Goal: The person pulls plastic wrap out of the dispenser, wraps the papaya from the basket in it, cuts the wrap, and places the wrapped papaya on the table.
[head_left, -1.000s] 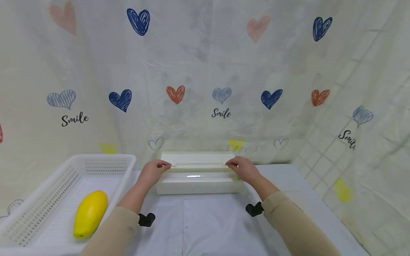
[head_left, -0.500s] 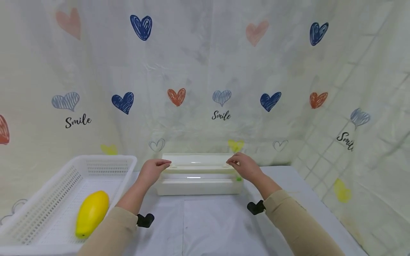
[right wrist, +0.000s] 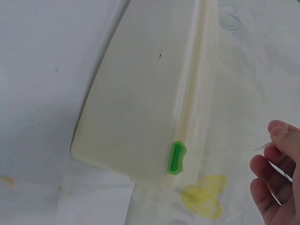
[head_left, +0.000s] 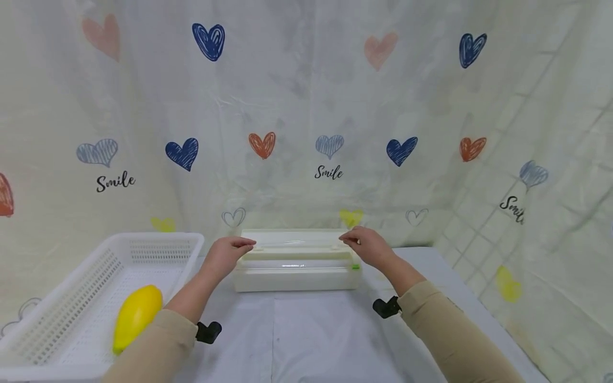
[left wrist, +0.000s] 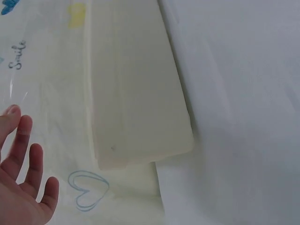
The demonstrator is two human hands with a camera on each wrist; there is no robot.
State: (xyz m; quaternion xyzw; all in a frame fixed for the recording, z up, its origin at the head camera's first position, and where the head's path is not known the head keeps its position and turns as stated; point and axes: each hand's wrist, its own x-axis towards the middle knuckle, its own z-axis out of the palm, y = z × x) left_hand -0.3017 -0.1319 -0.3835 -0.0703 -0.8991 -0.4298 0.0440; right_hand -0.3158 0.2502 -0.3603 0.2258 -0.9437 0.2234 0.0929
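Observation:
A long cream cling film dispenser [head_left: 297, 281] stands at the back of the table with its lid raised. Above it, my left hand [head_left: 225, 259] pinches one corner of the clear cling film [head_left: 294, 242] between thumb and forefinger. The opposite corner is pinched by my right hand [head_left: 375, 249]. Faint glints mark the film between them; its full outline is hard to see. In the right wrist view, a thin wisp of film shows at the thumb of the right hand [right wrist: 281, 164]. A green slide cutter [right wrist: 176, 158] sits at the dispenser's right end.
On the left stands a white perforated plastic basket [head_left: 62, 298] with a yellow papaya-like fruit [head_left: 136, 316] lying in it. A white cloth [head_left: 306, 335] covers the table. Behind the dispenser hangs a curtain [head_left: 287, 96] printed with hearts.
The right hand has moved slightly up and right, while the left hand has hardly shifted. More of the green slide cutter shows, and film glints have appeared between the hands.

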